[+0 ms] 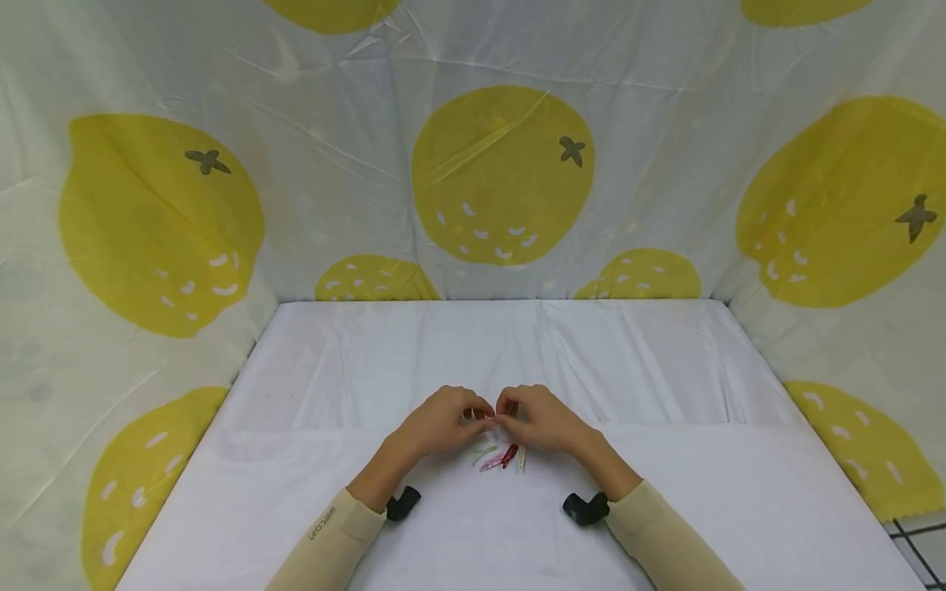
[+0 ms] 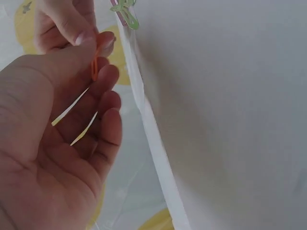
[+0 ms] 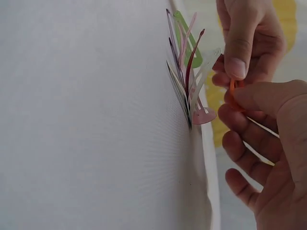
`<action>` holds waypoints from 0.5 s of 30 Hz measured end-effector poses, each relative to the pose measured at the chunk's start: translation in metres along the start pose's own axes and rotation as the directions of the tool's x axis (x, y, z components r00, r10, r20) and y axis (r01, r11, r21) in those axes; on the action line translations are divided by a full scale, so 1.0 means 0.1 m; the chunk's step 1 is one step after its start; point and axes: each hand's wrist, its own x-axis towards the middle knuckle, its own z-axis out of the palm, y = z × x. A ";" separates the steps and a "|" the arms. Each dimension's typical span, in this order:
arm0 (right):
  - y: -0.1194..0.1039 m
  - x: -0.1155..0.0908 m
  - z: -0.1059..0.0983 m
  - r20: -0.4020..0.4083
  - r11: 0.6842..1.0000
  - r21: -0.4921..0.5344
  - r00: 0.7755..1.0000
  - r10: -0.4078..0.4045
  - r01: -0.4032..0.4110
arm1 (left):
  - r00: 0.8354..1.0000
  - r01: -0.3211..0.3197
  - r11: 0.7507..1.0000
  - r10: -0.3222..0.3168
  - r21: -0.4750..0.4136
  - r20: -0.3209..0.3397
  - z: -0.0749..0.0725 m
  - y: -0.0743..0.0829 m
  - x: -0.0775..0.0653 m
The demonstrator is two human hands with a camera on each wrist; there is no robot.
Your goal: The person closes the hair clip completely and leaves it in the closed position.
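Observation:
Over the white table, my left hand (image 1: 443, 420) and right hand (image 1: 545, 419) meet fingertip to fingertip. Between them is an orange snap hair clip (image 2: 94, 69), pinched by thumb and fingers at both ends. In the right wrist view the orange clip stands upright, partly covered by the right thumb. A small dark red piece (image 3: 218, 62) shows beside the left fingertips. Just below the hands lies a loose cluster of hair clips, among them a red clip (image 1: 510, 455), a pink clip (image 1: 491, 464) and a green clip (image 3: 194, 55).
A white cloth covers the table (image 1: 650, 492). Cloth walls (image 1: 665, 164) printed with yellow lemons stand at the back and both sides. Black wrist devices stick out at the left cuff (image 1: 362, 517) and the right cuff (image 1: 628, 509).

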 end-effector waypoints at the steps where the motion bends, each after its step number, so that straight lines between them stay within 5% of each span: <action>1: 0.00 0.01 -0.01 -0.018 1.000 0.007 1.000 0.001 -0.001 | 1.000 0.005 1.000 -0.005 -0.005 -0.014 -0.01 0.00 0.01; 15: 0.01 0.15 -0.12 -0.204 0.988 -0.074 0.968 -0.148 0.135 | 0.988 -0.003 1.000 0.003 -0.004 -0.155 -0.22 -0.10 0.15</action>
